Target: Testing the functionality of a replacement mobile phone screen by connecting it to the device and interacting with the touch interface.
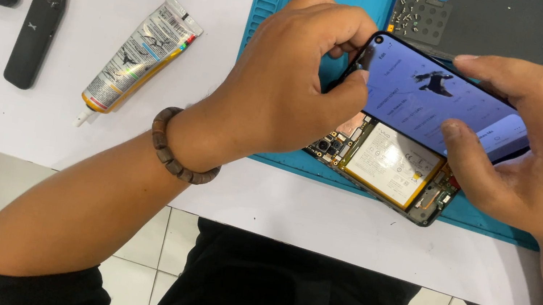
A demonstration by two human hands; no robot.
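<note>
Both hands — left [299,76], right [529,151] — pinch the screen [434,102] lifted off the phone body [387,164]; tilting further could strain any connecting cable — none visible.

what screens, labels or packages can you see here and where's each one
Phone screen: lit, bluish, held by the left hand and right hand.
Battery label: white rectangle, yellow edge, in the open phone body below.
Glue tube: white with multicoloured print, left on the table.

A shiny dark glass phone screen [434,102] is held up over the blue mat. Under it sits a white battery label with a yellow edge [395,162]. A white glue tube with colourful print [141,53] lies to the left.
</note>
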